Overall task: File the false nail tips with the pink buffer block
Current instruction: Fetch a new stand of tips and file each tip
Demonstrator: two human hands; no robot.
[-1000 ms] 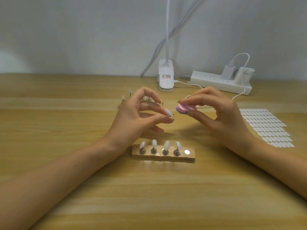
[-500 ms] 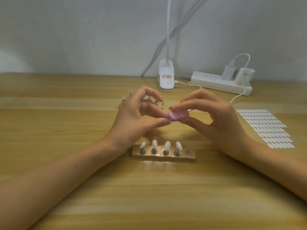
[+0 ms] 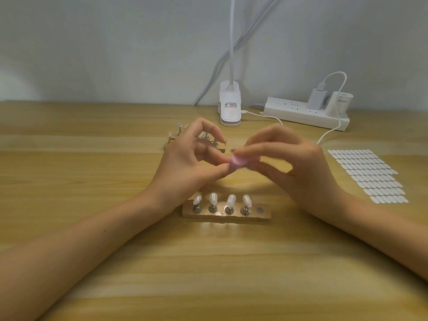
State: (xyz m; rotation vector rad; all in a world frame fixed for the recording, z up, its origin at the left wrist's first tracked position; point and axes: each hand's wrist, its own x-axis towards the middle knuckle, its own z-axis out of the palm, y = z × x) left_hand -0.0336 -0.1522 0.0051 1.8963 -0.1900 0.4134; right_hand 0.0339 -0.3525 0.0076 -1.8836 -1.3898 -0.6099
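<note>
Pink buffer block [image 3: 237,163], pinched by right fingers [image 3: 254,150], hides left fingers' [image 3: 215,173] hold near stand [image 3: 264,215].

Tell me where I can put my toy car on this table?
Bare wood: the near edge of the table, in front of the near nail stand, and its wide left side. Crowded: around the left hand and right hand, and by the sticker sheet.

Nail tips [image 3: 230,200] on stand [image 3: 254,215], lamp base [image 3: 230,112] behind

A nail-craft workstation: a pale wood-grain bench [image 3: 92,228] against a plain white wall [image 3: 92,42] carries a white clip-on lamp [image 3: 230,107], white power strip [image 3: 301,113], wooden stand of false nail tips [image 3: 231,216] and white oval sticker sheet [image 3: 368,174].
</note>
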